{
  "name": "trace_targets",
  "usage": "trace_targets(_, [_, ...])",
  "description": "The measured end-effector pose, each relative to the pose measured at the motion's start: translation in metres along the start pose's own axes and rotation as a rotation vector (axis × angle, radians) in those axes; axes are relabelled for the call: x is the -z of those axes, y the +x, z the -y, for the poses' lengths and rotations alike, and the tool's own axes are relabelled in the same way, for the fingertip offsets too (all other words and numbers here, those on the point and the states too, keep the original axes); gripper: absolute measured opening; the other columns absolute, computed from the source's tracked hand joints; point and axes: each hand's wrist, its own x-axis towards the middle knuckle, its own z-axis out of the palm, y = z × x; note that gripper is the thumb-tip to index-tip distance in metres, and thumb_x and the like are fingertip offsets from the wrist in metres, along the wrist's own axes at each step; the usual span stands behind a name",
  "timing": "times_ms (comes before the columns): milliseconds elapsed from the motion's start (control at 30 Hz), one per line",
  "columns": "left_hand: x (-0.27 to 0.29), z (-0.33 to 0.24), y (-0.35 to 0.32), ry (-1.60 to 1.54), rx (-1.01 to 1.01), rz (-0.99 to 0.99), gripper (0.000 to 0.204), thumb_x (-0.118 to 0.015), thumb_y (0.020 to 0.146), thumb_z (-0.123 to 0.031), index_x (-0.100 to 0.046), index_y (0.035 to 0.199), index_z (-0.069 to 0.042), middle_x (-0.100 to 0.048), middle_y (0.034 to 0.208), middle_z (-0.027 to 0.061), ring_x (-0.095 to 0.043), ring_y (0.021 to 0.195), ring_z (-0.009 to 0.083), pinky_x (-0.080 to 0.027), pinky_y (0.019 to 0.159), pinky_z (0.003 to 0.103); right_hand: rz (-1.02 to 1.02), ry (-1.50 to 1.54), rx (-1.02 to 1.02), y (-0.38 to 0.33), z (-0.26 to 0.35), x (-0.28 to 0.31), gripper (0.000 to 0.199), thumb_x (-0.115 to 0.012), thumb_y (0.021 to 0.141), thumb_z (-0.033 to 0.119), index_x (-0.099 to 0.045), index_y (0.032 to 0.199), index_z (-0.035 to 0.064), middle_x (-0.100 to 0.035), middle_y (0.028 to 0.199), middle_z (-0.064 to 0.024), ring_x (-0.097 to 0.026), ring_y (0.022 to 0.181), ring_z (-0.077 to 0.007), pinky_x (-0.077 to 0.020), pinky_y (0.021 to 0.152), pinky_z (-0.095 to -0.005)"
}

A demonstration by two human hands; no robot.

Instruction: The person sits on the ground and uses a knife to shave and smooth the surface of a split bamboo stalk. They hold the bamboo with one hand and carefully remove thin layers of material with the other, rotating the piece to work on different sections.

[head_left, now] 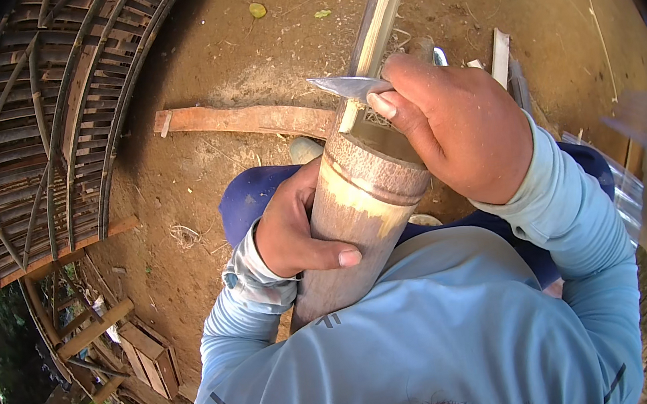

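Observation:
A thick bamboo tube leans against my shirt front, its open end tilted up and away from me. My left hand is wrapped round its left side, the thumb lying across the front. Beyond the tube's rim a long, narrow split bamboo strip rises toward the far edge of the view. My right hand is closed on a knife, its pointed blade facing left across the strip just above the rim. The knife's handle is hidden inside my fist.
On the dirt ground beyond my knees lie a flat wooden board, a grey stone and a pale split piece. A slatted bamboo structure stands at the left, with a wooden box below it.

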Motion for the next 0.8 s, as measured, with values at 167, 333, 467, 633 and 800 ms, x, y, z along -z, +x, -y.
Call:
trace_targets(167, [0.001,-0.001,-0.001,0.021,-0.009,0.018,0.098,-0.091,0.063,-0.017,-0.042,0.146,0.006,-0.057,0.139,0.0122,-0.052,0.13,0.0205,-0.034,0.114,0.036,-0.026,0.004,-0.047,0.015,-0.006,0.012,0.019,-0.053,0.103,0.021,-0.053,0.095,0.0038,-0.052,0.07,-0.0222,-0.057,0.065,-0.0437,-0.0418,0.058,-0.0486])
trace_targets(333, [0.0,-0.001,-0.001,0.012,0.005,-0.01,0.098,-0.09,0.063,-0.017,-0.043,0.146,0.006,-0.057,0.139,0.0119,-0.052,0.13,0.0203,-0.034,0.114,0.036,-0.018,-0.024,-0.006,0.004,-0.003,0.002,0.022,-0.052,0.104,0.023,-0.053,0.092,0.0035,-0.05,0.067,-0.0213,-0.056,0.064,-0.0432,-0.0416,0.057,-0.0483])
trace_targets(467, [0.0,-0.001,0.0,0.004,0.022,-0.002,0.098,-0.09,0.063,-0.016,-0.042,0.146,0.006,-0.058,0.139,0.0117,-0.051,0.13,0.0202,-0.034,0.114,0.036,-0.036,-0.003,0.019,-0.001,-0.001,-0.001,0.021,-0.051,0.104,0.021,-0.053,0.091,0.0035,-0.052,0.069,-0.022,-0.056,0.065,-0.0433,-0.042,0.057,-0.0474])
trace_targets(633, [-0.002,0.0,0.0,0.016,-0.005,-0.014,0.098,-0.09,0.064,-0.016,-0.042,0.146,0.006,-0.057,0.139,0.0116,-0.051,0.129,0.02,-0.034,0.114,0.036,-0.059,-0.022,-0.061,0.007,0.002,0.004,0.021,-0.054,0.103,0.019,-0.05,0.089,0.0031,-0.053,0.07,-0.0223,-0.057,0.067,-0.045,-0.0427,0.058,-0.0478])
trace_targets(800, [-0.001,-0.001,-0.001,0.037,-0.012,-0.008,0.098,-0.09,0.064,-0.016,-0.042,0.146,0.006,-0.057,0.139,0.0112,-0.051,0.129,0.0199,-0.034,0.114,0.036,-0.095,-0.039,-0.022,0.009,-0.004,0.002,0.021,-0.055,0.103,0.02,-0.05,0.09,0.0037,-0.053,0.07,-0.0218,-0.057,0.066,-0.044,-0.0423,0.058,-0.0477])
